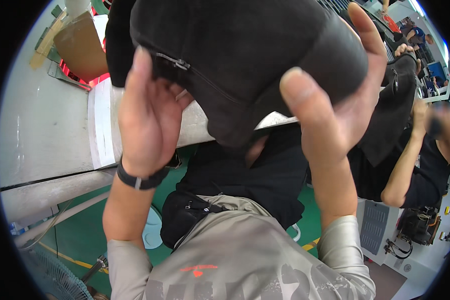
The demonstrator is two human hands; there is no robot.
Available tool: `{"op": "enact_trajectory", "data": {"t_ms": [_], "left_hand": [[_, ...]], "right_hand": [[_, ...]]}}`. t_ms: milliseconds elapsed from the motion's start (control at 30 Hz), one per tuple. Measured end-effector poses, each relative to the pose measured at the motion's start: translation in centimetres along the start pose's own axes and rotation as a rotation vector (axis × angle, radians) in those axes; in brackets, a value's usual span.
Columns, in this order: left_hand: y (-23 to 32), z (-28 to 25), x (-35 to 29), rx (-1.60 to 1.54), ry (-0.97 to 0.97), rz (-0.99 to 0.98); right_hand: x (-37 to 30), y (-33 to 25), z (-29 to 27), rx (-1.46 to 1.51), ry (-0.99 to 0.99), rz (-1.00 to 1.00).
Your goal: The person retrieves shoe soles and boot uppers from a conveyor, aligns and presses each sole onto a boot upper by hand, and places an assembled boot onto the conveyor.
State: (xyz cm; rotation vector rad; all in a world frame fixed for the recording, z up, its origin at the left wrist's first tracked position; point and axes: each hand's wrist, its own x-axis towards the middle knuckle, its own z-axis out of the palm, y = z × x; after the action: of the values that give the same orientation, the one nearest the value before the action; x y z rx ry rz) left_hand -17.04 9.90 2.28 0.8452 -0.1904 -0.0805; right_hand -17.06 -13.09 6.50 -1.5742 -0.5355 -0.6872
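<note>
Both my hands hold up a black boot upper (235, 45), soft and suede-like, with a metal zipper pull (174, 61) on its side. My left hand (150, 110), a dark band on its wrist, is closed on the zipper side, thumb in front and fingers partly behind the material. My right hand (335, 105) wraps round the smooth, rounded end of the upper. Its thumb lies on the near side and its fingers reach behind the far side. The top of the upper runs out of view.
A pale worktable (45, 130) lies on my left, with a brown board (81, 47) and a red glow behind it. At right a co-worker (420, 175) handles a similar black piece (392, 120). A fan (57, 275) stands at the lower left.
</note>
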Motion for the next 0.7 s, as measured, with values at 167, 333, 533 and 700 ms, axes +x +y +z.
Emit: {"op": "enact_trajectory", "data": {"t_ms": [167, 333, 533, 700], "left_hand": [[-1.1, 4.6, 4.5, 0.018, 0.15, 0.177], [-2.0, 3.9, 3.4, 0.073, 0.134, 0.16], [-2.1, 2.3, 3.2, 0.107, 0.073, 0.14], [-1.8, 2.1, 2.6, 0.129, 0.042, 0.112]], "right_hand": [[-3.5, 0.8, -0.6, -0.233, -0.084, -0.17], [-6.5, -0.7, -0.7, -0.17, -0.142, -0.117], [-7.4, -1.4, -0.2, -0.176, -0.101, -0.142], [-8.2, -2.2, 0.2, -0.206, -0.138, -0.152]]}}
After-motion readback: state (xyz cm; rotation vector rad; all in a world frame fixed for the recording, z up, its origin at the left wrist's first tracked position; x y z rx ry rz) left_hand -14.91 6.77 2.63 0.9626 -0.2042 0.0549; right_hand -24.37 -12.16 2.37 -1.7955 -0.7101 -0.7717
